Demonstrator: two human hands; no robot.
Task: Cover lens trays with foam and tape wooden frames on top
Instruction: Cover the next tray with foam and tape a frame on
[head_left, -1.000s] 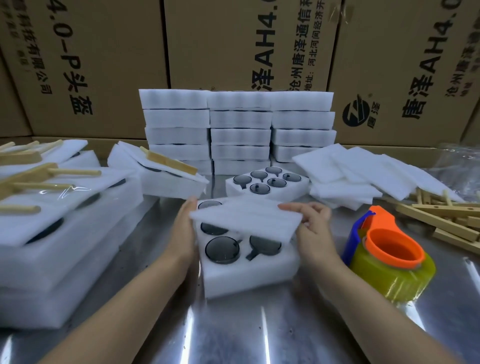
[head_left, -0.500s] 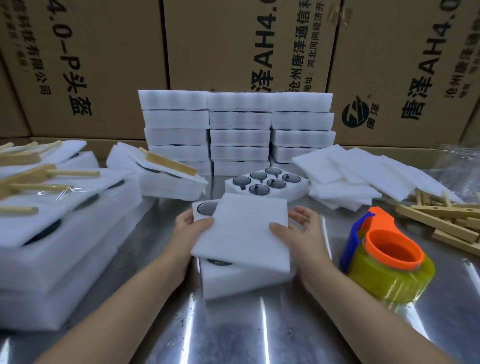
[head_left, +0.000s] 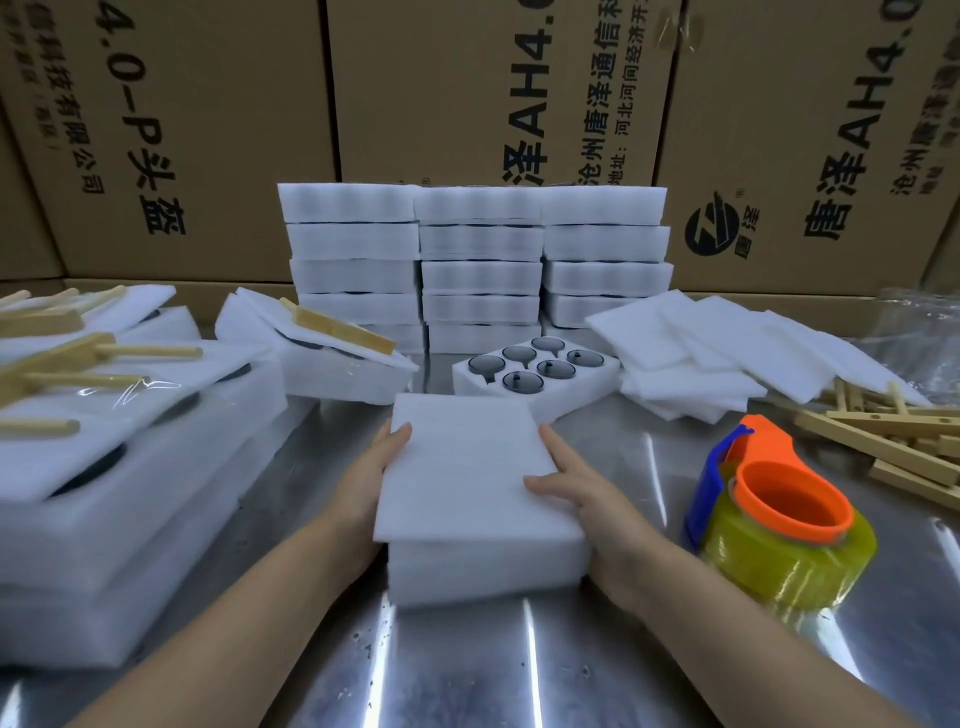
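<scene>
At centre frame, the foam (head_left: 462, 467) lay on the tray (head_left: 483, 569), the right hand (head_left: 576, 486) flat against its edge, the left hand's (head_left: 382, 467) grip hidden. A frame (head_left: 878, 448) and tape (head_left: 789, 551) were yet to be applied.

place: packing station in a warehouse | evidence: wall of printed cardboard cartons (head_left: 208, 130) behind; stacked foam trays (head_left: 478, 260); steel worktop (head_left: 467, 675); tape dispenser (head_left: 779, 519); piled foam sheets (head_left: 727, 353); loose wooden frames (head_left: 883, 441)

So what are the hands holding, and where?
The foam sheet on the tray: the left hand steadies its left edge, the right hand its right edge, thumbs resting on top.
</scene>
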